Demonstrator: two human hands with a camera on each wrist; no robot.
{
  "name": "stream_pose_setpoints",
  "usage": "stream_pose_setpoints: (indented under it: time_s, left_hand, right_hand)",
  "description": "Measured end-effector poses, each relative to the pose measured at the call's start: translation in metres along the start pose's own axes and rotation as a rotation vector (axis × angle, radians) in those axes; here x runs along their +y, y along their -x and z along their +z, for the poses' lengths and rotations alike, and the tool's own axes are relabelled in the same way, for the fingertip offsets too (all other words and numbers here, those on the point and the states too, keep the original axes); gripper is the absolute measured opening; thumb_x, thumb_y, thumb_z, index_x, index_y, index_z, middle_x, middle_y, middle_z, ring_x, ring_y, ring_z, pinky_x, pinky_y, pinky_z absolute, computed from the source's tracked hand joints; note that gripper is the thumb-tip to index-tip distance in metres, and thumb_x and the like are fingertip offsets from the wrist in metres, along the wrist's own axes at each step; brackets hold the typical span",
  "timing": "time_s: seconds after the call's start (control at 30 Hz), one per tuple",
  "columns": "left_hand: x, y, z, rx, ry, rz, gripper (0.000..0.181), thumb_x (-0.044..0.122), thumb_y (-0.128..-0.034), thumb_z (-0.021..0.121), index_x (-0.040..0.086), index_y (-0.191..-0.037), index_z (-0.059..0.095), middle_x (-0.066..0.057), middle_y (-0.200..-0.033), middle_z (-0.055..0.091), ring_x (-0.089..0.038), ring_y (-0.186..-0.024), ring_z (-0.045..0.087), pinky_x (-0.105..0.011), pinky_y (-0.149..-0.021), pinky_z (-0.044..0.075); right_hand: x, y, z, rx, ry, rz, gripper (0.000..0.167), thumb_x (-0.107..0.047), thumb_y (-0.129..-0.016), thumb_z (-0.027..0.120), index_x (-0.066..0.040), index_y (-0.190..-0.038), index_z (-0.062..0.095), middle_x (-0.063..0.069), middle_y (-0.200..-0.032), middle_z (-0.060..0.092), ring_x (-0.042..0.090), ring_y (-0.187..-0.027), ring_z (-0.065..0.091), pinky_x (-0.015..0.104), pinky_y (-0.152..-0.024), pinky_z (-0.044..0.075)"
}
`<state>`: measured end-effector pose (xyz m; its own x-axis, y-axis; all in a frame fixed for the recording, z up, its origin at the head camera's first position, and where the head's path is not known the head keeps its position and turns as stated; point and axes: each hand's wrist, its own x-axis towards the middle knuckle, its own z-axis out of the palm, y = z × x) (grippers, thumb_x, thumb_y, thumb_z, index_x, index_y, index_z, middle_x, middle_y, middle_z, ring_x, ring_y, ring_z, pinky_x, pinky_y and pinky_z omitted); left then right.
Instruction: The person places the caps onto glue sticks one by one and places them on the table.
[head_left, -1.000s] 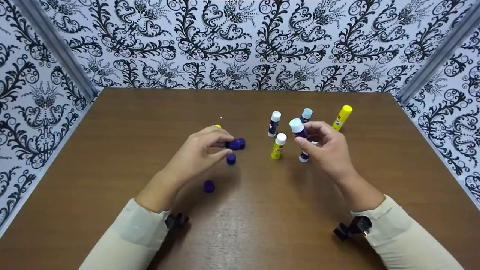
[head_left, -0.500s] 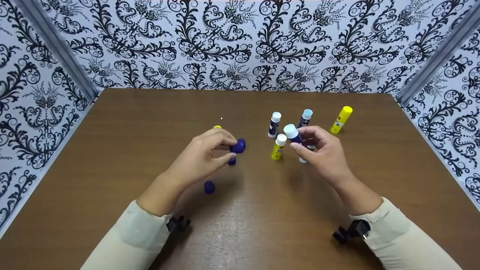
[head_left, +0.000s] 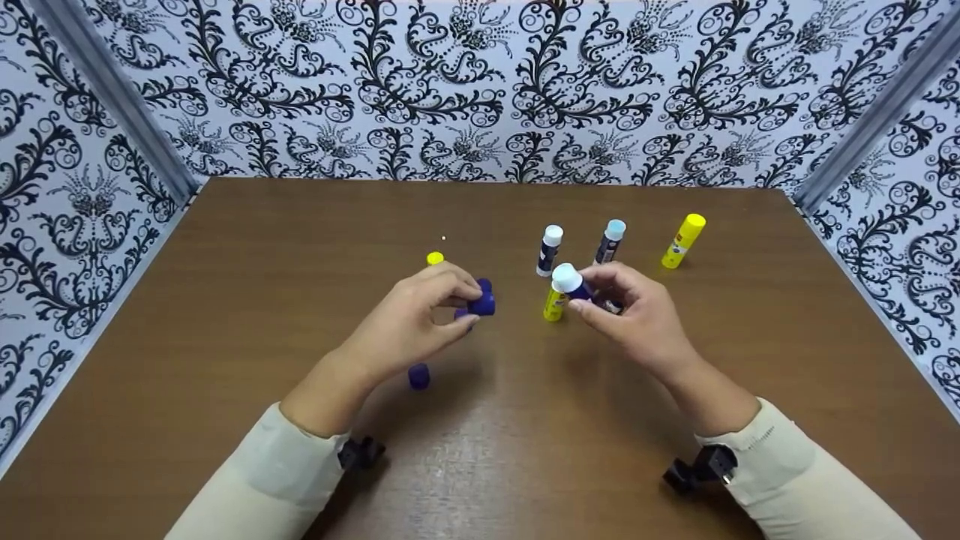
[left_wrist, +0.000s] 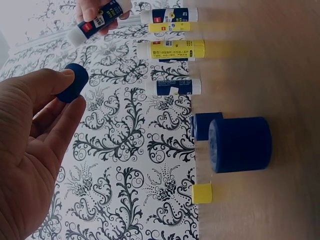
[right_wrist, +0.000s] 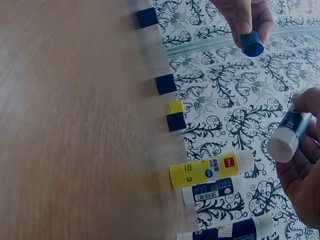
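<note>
My left hand (head_left: 409, 319) pinches a dark blue cap (head_left: 482, 303) between thumb and fingertips, above the table. In the left wrist view the blue cap (left_wrist: 73, 83) sits at the fingertips. My right hand (head_left: 641, 319) grips a blue glue stick (head_left: 579, 289) with a white top (head_left: 567, 277), tilted toward the left hand. The right wrist view shows the stick's white end (right_wrist: 283, 144) held off the table. Behind and below it stands a yellow glue stick (head_left: 554, 304), partly hidden. The cap and the held stick are apart.
Upright on the table (head_left: 247, 300) are two blue-and-white sticks (head_left: 548, 255) (head_left: 608, 246) and, farther right, a yellow stick (head_left: 682, 241). A blue cap (head_left: 418, 376) lies nearer; others and a yellow cap (head_left: 435, 259) are around my left hand. Patterned walls (head_left: 480, 90) surround the table.
My right hand has moved left and slightly nearer with its glue stick, now in front of the yellow one. My left hand has shifted slightly right and nearer with its cap.
</note>
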<state>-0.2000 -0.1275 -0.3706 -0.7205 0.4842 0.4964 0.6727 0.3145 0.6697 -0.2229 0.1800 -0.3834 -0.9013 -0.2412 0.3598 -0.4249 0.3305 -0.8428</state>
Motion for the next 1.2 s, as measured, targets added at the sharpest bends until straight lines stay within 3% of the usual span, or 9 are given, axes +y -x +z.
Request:
stream_pose_setpoints:
  time_s: [0.37,0.57,0.8,1.2]
  left_hand:
    - [0.002,0.001,0.004,-0.025,-0.015,0.014,0.019,-0.001,-0.0913,0.076,-0.002,-0.109,0.069,-0.013,-0.114,0.067,-0.021,-0.107,0.071,-0.024,-0.094,0.06]
    - [0.005,0.0,0.007,-0.026,-0.027,0.015,0.021,-0.001,-0.0903,0.077,-0.001,-0.109,0.068,-0.012,-0.114,0.068,-0.022,-0.107,0.069,-0.024,-0.094,0.061]
    - [0.009,0.0,0.011,-0.032,-0.054,0.013,0.022,0.005,-0.0916,0.078,0.004,-0.112,0.07,-0.008,-0.115,0.068,-0.018,-0.106,0.068,-0.024,-0.091,0.061]
    - [0.018,0.0,0.016,-0.062,-0.023,0.067,0.02,0.005,-0.0937,0.076,0.002,-0.111,0.069,-0.009,-0.112,0.068,-0.016,-0.102,0.068,-0.025,-0.092,0.062]
  right_hand:
    - [-0.002,0.005,0.009,-0.065,0.006,-0.02,0.031,-0.003,-0.086,0.084,-0.004,-0.116,0.074,0.009,-0.107,0.073,0.014,-0.089,0.066,0.018,-0.076,0.057]
    - [-0.002,0.008,0.013,-0.115,0.031,-0.073,0.031,-0.003,-0.085,0.084,-0.004,-0.114,0.074,0.003,-0.106,0.073,0.015,-0.086,0.066,0.022,-0.079,0.059]
    - [-0.007,0.012,0.017,-0.186,0.061,-0.127,0.03,-0.006,-0.085,0.085,-0.008,-0.113,0.074,0.0,-0.108,0.073,0.016,-0.088,0.067,0.025,-0.084,0.06]
    - [-0.005,0.015,0.021,-0.272,0.074,-0.194,0.03,-0.015,-0.087,0.085,-0.018,-0.116,0.075,-0.004,-0.105,0.072,0.015,-0.089,0.066,0.025,-0.083,0.059]
